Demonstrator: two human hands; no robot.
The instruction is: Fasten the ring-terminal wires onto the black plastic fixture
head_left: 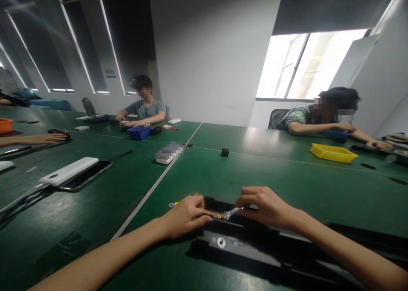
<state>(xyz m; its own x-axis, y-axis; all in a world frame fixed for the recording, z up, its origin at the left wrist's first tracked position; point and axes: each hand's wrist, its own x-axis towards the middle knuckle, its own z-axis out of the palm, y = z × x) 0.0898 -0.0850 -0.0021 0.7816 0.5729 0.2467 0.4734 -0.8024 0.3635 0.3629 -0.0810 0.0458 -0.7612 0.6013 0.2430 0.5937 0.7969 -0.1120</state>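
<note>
My left hand [188, 214] has its fingers closed around a lead with a yellow-sleeved ring terminal [219, 216], over a long black channel-shaped housing [255, 240]. Another yellow-sleeved ring terminal [173, 204] sticks out to the left, behind that hand. In the fingers of my right hand [263, 206] is a small silver wrench [233, 213], tilted down to the left. The wrench's lower end meets the ring terminal by my left fingertips; whether it grips a nut there is too small to tell. A round silver part [221, 242] shows on the housing's near side.
A small black block [225, 152] stands beyond my hands. Phones and a white power bank [70, 171] with cables lie to the left. A yellow tray [333, 153] and a blue bin [139, 132] stand near two people across the green table [270, 180]. Another person's hand [52, 139] rests far left.
</note>
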